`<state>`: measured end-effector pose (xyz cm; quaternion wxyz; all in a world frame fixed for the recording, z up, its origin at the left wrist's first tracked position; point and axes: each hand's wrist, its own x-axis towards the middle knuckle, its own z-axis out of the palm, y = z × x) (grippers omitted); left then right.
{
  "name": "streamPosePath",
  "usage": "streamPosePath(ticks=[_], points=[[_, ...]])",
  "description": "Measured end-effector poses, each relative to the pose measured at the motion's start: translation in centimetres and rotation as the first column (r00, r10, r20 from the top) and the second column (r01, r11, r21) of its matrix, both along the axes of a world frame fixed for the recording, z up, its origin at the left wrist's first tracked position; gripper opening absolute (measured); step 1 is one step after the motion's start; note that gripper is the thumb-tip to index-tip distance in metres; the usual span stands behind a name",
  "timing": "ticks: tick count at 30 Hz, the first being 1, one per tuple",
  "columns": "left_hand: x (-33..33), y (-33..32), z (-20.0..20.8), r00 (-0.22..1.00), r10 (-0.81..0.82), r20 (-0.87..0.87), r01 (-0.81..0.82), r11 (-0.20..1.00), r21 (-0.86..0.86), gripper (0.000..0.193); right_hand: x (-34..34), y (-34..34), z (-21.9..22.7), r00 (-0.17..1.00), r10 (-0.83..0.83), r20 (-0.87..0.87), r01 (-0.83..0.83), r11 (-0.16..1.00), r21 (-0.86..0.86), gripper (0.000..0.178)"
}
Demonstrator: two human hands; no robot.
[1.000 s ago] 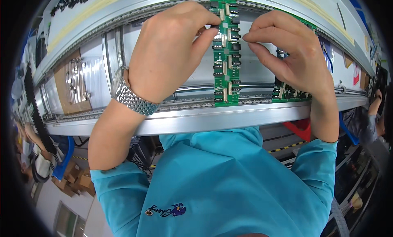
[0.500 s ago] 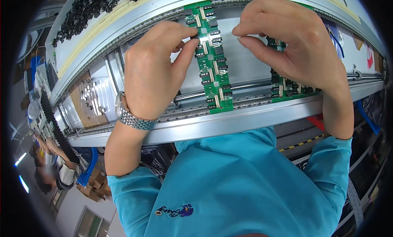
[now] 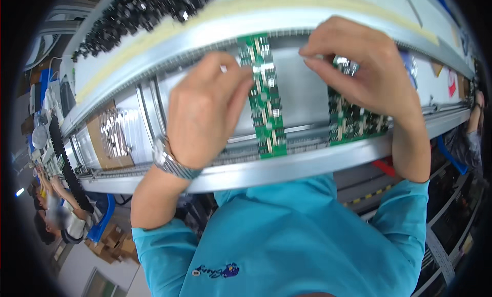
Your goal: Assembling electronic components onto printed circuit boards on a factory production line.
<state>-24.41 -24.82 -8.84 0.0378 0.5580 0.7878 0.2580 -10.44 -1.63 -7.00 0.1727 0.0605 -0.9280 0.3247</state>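
A long green circuit board with black and white connectors lies across the rails of a metal conveyor. My left hand, a steel watch on its wrist, is closed at the board's left edge. Thumb and forefinger pinch together there, blurred by motion, and whatever they hold cannot be made out. Off the board's right side hovers my right hand, its thumb and forefinger drawn together. Anything between those fingertips is too small to tell. More green boards lie under and beside my right hand, partly covered by it.
A heap of small black parts lies on the far ledge. The conveyor's front metal rail runs between my body and the boards. Clear strips with metal pieces sit to the left. Other people are at work at both sides.
The whole view has shifted, so the conveyor appears lower. My left hand stays at the same stretch of the board. My right hand has moved slightly farther from the board, toward its far end.
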Motion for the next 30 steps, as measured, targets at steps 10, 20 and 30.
streamPosePath(ticks=[10,20,30], points=[[-0.3,0.0,0.0,0.998,0.008,-0.061,0.001,0.989,0.149,0.008,-10.6,5.4,0.0,0.973,-0.229,0.024,0.215,0.943,0.252,0.031],[-2.3,-0.1,0.2,0.992,0.033,0.125,-0.06,0.973,0.224,0.012,-13.0,3.2,-1.7,0.949,-0.3,0.092,0.267,0.926,0.269,0.031],[-6.7,8.9,0.0,0.956,0.101,-0.274,-0.045,0.978,0.202,0.01,-7.0,4.8,-1.2,0.972,-0.155,0.175,0.208,0.916,-0.344,0.022]])
